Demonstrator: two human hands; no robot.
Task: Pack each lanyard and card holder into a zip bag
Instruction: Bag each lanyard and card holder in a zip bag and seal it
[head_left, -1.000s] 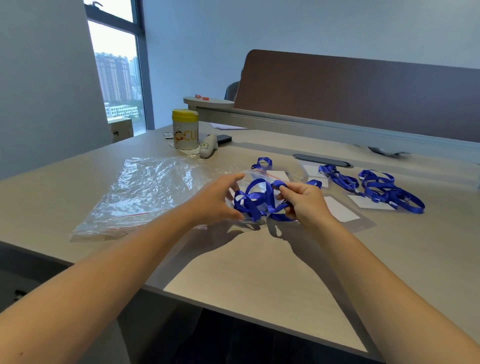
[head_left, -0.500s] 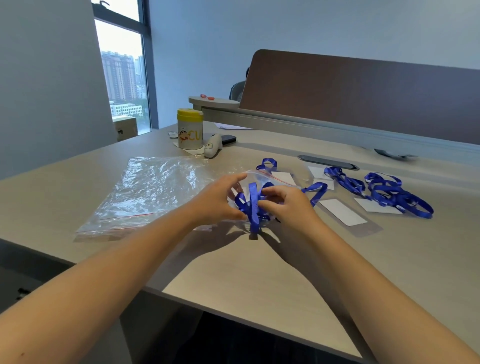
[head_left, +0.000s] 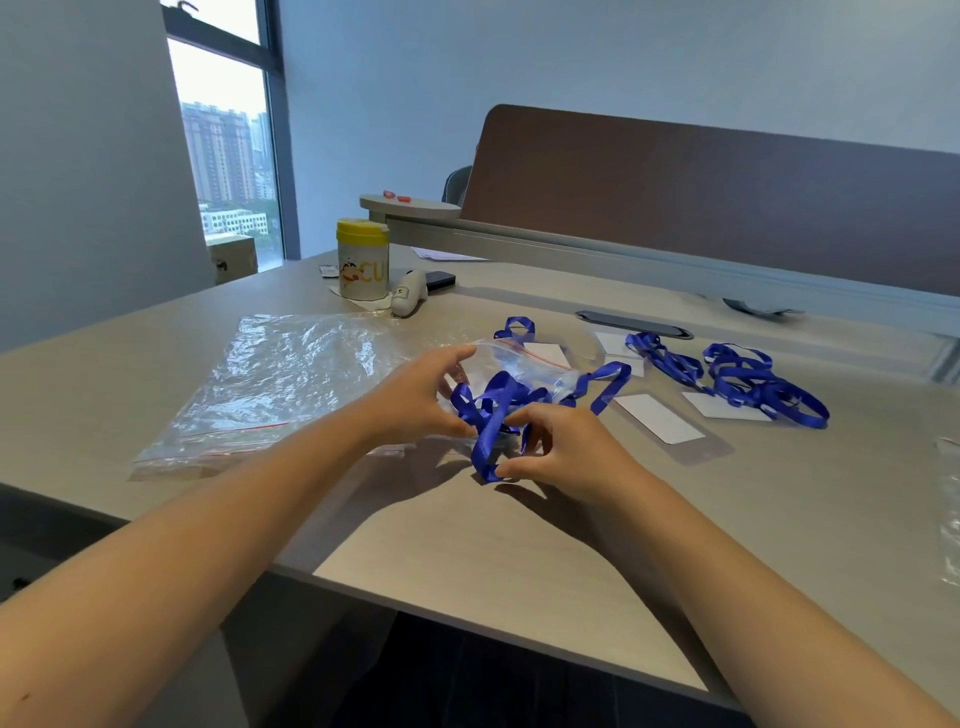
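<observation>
A blue lanyard (head_left: 493, 410) is bunched at the mouth of a small clear zip bag (head_left: 524, 364) with a red seal line. My left hand (head_left: 421, 397) pinches the bag's near edge and the lanyard. My right hand (head_left: 566, 449) grips a loop of the same lanyard low against the desk. One strap end (head_left: 608, 384) sticks out to the right. A white card holder (head_left: 657, 418) lies just right of my hands. More blue lanyards (head_left: 748, 384) with card holders (head_left: 722, 405) lie tangled further right.
A stack of flat clear zip bags (head_left: 280, 379) lies to the left. A yellow-lidded can (head_left: 362, 265), a small white device (head_left: 409, 299) and a dark phone (head_left: 439, 278) stand behind. A brown partition (head_left: 727, 208) bounds the far side. The desk edge (head_left: 467, 618) runs near me.
My right hand has drawn toward me and lower, pulling a lanyard loop down to the desk. The left hand stays at the bag's mouth. The camera view has shifted slightly.
</observation>
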